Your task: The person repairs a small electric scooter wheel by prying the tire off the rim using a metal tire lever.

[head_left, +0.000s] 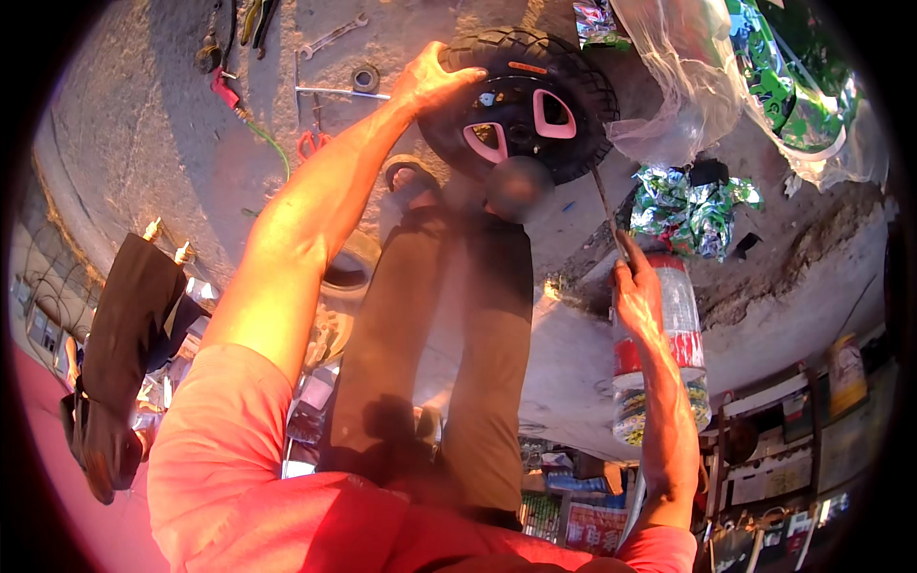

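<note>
A black tyre (587, 81) with chunky tread sits on a dark wheel (521, 119) with pink-edged openings, on the ground just beyond my feet. My left hand (435, 81) grips the tyre's far left edge, fingers over the tread and thumb along the sidewall. In my right hand (638, 291) is a long, thin tyre lever (606, 201). It slants up to the tyre's near right edge, where its tip meets the rubber; whether the tip goes under the bead I cannot tell. A round blurred spot covers the wheel's near edge and part of one foot.
Left of the tyre lie a spanner (330, 36), a tape-like ring (365, 78), a metal rod (334, 93) and a red-ended green hose (226, 91). Rightward are plastic sheeting (678, 76), crumpled green foil (688, 210) and a red-and-white cylinder (683, 353). A person (129, 334) stands left.
</note>
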Demonstrator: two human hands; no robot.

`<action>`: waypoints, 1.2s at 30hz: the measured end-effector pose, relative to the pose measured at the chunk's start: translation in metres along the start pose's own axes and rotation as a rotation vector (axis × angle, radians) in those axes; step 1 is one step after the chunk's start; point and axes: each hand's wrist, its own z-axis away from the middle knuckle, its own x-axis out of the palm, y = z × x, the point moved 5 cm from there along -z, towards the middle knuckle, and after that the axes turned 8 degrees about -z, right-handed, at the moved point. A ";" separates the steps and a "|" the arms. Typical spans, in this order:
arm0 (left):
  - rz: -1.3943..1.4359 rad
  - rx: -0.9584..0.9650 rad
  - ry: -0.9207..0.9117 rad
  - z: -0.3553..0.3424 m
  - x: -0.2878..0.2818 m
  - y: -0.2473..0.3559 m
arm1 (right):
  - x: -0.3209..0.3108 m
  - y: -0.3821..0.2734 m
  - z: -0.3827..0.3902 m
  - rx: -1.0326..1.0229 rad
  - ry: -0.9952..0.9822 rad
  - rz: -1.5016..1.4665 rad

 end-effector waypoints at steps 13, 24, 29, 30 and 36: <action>0.179 -0.024 -0.039 -0.036 0.026 -0.016 | -0.001 -0.003 -0.050 0.217 0.063 -0.385; 0.226 0.019 -0.032 -0.034 0.015 -0.001 | -0.038 -0.024 -0.057 0.245 -0.030 -0.186; 0.190 0.078 -0.174 -0.001 -0.017 0.018 | -0.020 -0.011 -0.031 0.155 0.086 -0.167; 0.150 0.086 -0.138 -0.001 -0.016 0.009 | -0.009 0.005 -0.020 0.156 0.127 -0.291; 0.385 -0.018 -0.190 0.055 0.012 -0.024 | 0.026 0.083 0.037 0.364 0.260 -0.841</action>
